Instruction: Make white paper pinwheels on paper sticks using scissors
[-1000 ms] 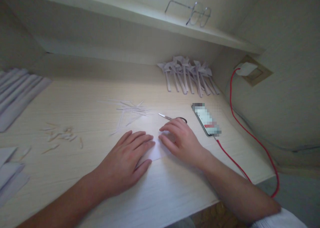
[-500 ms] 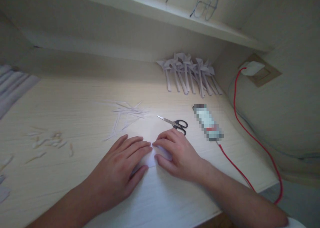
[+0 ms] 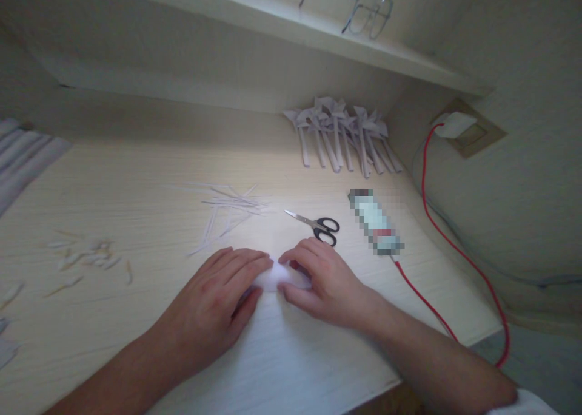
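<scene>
A small white piece of paper [image 3: 273, 277] lies on the pale wooden desk [image 3: 136, 178] near its front edge. My left hand [image 3: 218, 303] lies over its left part, fingers and thumb pinching it. My right hand [image 3: 321, 281] grips its right part, the fingertips almost meeting those of the left. Most of the paper is hidden under the two hands. Black-handled scissors [image 3: 318, 224] lie just beyond my right hand, blades pointing left.
Thin paper strips [image 3: 227, 212] lie scattered behind my hands, small scraps [image 3: 86, 257] at the left. Several folded paper pinwheels [image 3: 341, 136] lean at the back wall. A phone [image 3: 376, 222] on a red cable [image 3: 459, 251] lies at the right. Glasses [image 3: 359, 11] sit on the shelf.
Both hands have drawn closer together and a little toward the desk's front edge. The paper, flat before, now bulges up between the fingers. The scissors, once half hidden by my right hand, show fully.
</scene>
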### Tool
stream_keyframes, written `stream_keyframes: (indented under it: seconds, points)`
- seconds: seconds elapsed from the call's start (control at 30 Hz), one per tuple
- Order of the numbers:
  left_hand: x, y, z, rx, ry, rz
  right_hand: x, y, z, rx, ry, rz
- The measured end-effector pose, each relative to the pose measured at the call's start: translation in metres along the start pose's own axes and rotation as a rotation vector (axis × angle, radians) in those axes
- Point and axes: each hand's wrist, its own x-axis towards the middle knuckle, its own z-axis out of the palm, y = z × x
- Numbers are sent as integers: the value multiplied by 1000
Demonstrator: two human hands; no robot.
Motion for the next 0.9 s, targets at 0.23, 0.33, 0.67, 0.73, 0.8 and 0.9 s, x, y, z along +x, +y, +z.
stream_keyframes:
  seconds: [0.23,0.33,0.67,0.73,0.8,0.9]
  points:
    - [-1,0,1,-142,64,-207,-2,3,8,314,96,55]
    - [4,0,-1,-299,56,-342,-1,4,12,481,106,112]
    - [7,14,-24,-873,230,-628,1,-13,7,798,44,240]
    - [5,16,-27,-877,295,-625,-1,-16,3,794,-20,250]
    - [5,16,-29,-852,381,-619,-1,-16,-1,746,-107,230]
    - [6,13,-28,-922,500,-617,2,-14,-1,748,-145,198]
